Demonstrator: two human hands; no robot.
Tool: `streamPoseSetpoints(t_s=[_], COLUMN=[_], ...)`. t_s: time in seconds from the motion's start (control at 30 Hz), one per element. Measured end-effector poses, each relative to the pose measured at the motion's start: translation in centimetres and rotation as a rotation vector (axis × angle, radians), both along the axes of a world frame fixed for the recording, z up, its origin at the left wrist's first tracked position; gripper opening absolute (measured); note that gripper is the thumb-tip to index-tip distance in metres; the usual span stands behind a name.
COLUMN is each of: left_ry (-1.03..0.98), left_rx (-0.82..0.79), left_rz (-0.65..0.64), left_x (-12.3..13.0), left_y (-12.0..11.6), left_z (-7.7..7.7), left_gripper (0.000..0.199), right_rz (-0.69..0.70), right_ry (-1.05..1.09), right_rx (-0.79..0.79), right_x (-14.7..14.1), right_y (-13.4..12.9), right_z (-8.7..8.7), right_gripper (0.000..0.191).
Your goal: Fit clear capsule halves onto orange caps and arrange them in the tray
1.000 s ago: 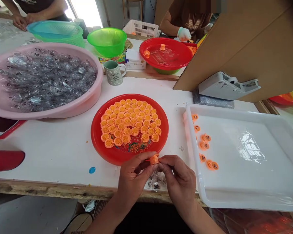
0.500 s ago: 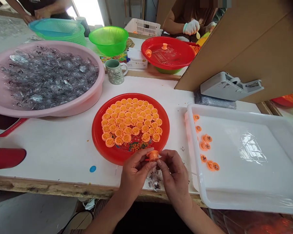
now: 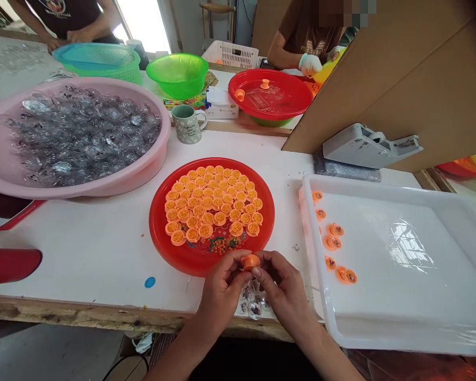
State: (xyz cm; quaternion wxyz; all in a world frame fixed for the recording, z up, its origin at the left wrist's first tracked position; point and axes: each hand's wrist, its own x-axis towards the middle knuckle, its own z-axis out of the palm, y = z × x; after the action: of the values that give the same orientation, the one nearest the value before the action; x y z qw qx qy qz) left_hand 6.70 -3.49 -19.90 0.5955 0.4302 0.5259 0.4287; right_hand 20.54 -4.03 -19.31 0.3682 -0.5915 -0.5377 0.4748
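Note:
My left hand (image 3: 227, 283) and my right hand (image 3: 283, 280) pinch one small orange toy cup (image 3: 249, 261) between their fingertips, at the near rim of a red tray (image 3: 162, 246). Many similar orange toy cups (image 3: 207, 202), with yellowish dotted tops, stand close together on that tray. Beneath my hands lie several clear plastic pieces with dark prints (image 3: 254, 309), partly hidden by my fingers. To the right, a white plastic bin (image 3: 381, 323) holds several orange cups with dark-printed tops (image 3: 333, 242) along its left side.
At the left stands a pink basin (image 3: 158, 159) full of clear printed pieces. A mug (image 3: 187, 124), a green bowl (image 3: 178, 76) and another red tray (image 3: 269, 108) are farther back. A tape dispenser (image 3: 371, 145) sits by a cardboard panel (image 3: 388, 79). Two people work across the table.
Both hands still hold the orange cup, now tilted a little differently. The whole view has shifted slightly, with things lower in the picture. The gloved person's hand at the back has moved.

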Motion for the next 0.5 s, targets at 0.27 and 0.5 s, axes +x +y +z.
streamPoseSetpoints(t_s=[0.27,0.5], left_ry=[0.542,1.092], left_rx=[0.315,0.367], left_rz=[-0.043,-0.065], left_x=[-1.4,0.1], left_y=[5.4,8.7], left_z=[-1.8,-3.1], left_gripper=[0.018,0.018], right_rz=[-0.209,-0.597], right_ry=[-0.126,-0.385], right_rx=[0.074,-0.030], right_x=[6.1,20.1], right_y=[3.2,13.1], right_z=[1.7,1.0], right_gripper=[0.023,0.027])
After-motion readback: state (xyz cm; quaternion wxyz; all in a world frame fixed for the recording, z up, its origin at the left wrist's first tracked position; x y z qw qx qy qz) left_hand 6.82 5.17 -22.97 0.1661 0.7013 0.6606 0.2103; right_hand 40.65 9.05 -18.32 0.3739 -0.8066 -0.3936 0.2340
